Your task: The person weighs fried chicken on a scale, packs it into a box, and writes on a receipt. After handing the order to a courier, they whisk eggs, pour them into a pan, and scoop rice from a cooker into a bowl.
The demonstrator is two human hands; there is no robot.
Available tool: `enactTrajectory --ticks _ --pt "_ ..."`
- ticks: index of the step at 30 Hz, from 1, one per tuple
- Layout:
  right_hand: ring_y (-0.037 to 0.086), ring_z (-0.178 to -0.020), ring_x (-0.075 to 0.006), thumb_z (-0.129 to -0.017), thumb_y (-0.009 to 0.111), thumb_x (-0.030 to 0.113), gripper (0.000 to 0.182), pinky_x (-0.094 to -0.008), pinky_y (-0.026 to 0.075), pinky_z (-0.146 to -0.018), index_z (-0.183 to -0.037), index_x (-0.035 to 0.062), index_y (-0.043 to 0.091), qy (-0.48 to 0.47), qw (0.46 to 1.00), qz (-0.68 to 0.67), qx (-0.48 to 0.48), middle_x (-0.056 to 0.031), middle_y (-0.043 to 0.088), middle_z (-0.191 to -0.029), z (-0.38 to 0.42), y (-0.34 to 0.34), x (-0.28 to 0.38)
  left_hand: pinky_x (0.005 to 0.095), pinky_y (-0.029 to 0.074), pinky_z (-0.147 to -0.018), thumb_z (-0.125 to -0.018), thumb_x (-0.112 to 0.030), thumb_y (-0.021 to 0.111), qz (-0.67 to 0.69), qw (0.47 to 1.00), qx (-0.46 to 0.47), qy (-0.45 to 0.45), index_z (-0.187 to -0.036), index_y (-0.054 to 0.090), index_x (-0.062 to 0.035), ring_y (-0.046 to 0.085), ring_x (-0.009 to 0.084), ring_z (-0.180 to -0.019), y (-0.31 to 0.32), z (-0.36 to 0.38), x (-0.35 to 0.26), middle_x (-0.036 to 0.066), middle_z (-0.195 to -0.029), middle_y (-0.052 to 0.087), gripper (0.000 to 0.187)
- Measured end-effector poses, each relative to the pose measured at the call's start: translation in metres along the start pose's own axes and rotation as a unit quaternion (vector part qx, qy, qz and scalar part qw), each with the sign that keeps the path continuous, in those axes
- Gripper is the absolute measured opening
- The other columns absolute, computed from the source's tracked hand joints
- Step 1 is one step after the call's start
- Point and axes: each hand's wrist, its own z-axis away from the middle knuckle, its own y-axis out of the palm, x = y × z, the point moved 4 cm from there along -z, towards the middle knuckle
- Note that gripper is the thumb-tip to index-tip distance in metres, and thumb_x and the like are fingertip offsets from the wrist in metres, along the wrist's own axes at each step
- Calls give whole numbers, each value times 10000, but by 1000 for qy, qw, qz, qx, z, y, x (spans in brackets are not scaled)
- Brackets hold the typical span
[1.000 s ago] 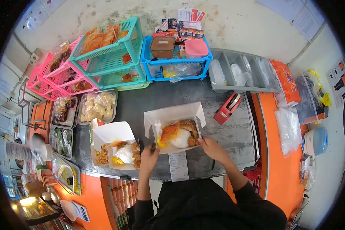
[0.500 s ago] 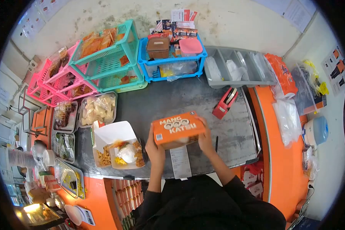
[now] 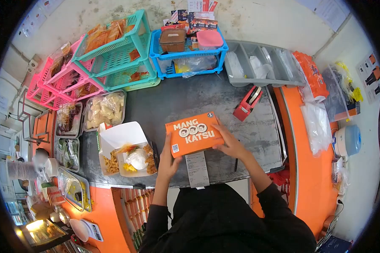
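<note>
A closed orange takeaway box [image 3: 195,145] with "MANG KATSU" on its lid is in front of me over the counter. My left hand [image 3: 169,158] grips its left side, thumb along the near corner. On the opposite side my right hand [image 3: 231,144] holds the right edge, fingers partly behind the box. A printed receipt [image 3: 197,172] lies on the counter, its top end just under the box's near edge. To the left stands an open takeaway box [image 3: 124,137] with fried pieces, a white rounded portion and something yellow inside. A dark pen [image 3: 236,159] lies near my right hand.
A red tape dispenser [image 3: 245,108] sits at the right of the dark counter [image 3: 156,103]. Along the back are a green rack [image 3: 114,65], a blue rack [image 3: 185,75] and a grey divided tray [image 3: 266,79]. Food trays stand at left, including one of wrapped pale pieces [image 3: 104,110].
The orange box has tipped so its lid faces me more, and its front side shows less. My right hand has slid lower along its edge. The whole view has shifted slightly.
</note>
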Motion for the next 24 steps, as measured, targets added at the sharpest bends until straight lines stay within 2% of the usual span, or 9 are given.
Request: enactTrajectory --ticks 7,10,12,15,16,17,19,21,24 --pt "244 -1285 -364 -818 555 297 402 -410 272 -1017 -1208 204 525 0 997 61 36 -169 134 -1440 -5 -1 -2 413 324 -972 -823 -368 525 -101 989 102 -36 -1291 412 -131 412 369 -1174 -5 -3 14 244 -1299 379 536" --pt "346 -1232 -370 -800 570 260 389 -399 321 -993 -1184 204 548 -87 971 221 5 -151 173 -1435 -3 -3 5 428 331 -960 -816 -312 546 -212 974 33 65 -1223 502 -189 426 334 -1165 -10 -6 -11 189 -1304 401 427" --pt "355 -1232 -354 -823 549 216 411 -387 318 -995 -1230 178 503 -163 881 439 68 -164 170 -1434 2 -3 3 430 328 -963 -795 -290 570 -456 874 118 122 -1187 536 -205 435 273 -1164 -4 -8 -23 111 -1259 471 402" --pt "315 -1249 -336 -812 578 169 486 -385 334 -977 -1273 130 427 -80 994 60 32 -164 303 -1363 14 -14 -26 410 361 -945 -764 -273 615 -372 890 160 208 -1101 577 -156 471 216 -1133 7 -19 -24 54 -1169 539 359" --pt "315 -1249 -336 -812 578 169 486 -385 334 -977 -1273 130 427 -81 994 69 25 -164 303 -1363 12 -14 -32 410 361 -945 -764 -273 615 -369 890 158 219 -1101 577 -156 471 216 -1133 12 -25 -23 54 -1169 539 359" --pt "374 -1182 -325 -779 619 140 497 -366 371 -938 -1243 106 442 54 968 -40 -243 -158 360 -1283 13 -33 -44 417 385 -923 -729 -238 655 -330 910 148 204 -1048 585 -110 491 226 -1110 18 -27 -23 65 -1095 567 351" --pt "433 -1114 -315 -746 660 111 510 -347 407 -898 -1213 81 457 177 840 -142 -493 -153 416 -1202 27 -49 -75 423 409 -900 -695 -204 695 -284 929 142 192 -995 593 -64 511 235 -1088 34 -27 -26 75 -1021 595 346" --pt "481 -1002 -294 -676 722 89 538 -302 476 -748 -1161 81 488 201 779 286 -521 -139 456 -1058 17 -62 -82 420 437 -866 -674 -171 716 -281 941 94 162 -908 588 -39 542 245 -1039 40 -28 -29 81 -991 597 298" --pt "466 -1004 -286 -620 763 101 539 -305 477 -651 -1104 92 527 192 831 172 -492 -149 465 -1050 16 -79 -102 432 425 -881 -676 -171 716 -297 943 61 135 -905 579 -21 544 271 -1031 46 -24 -27 93 -964 594 306"
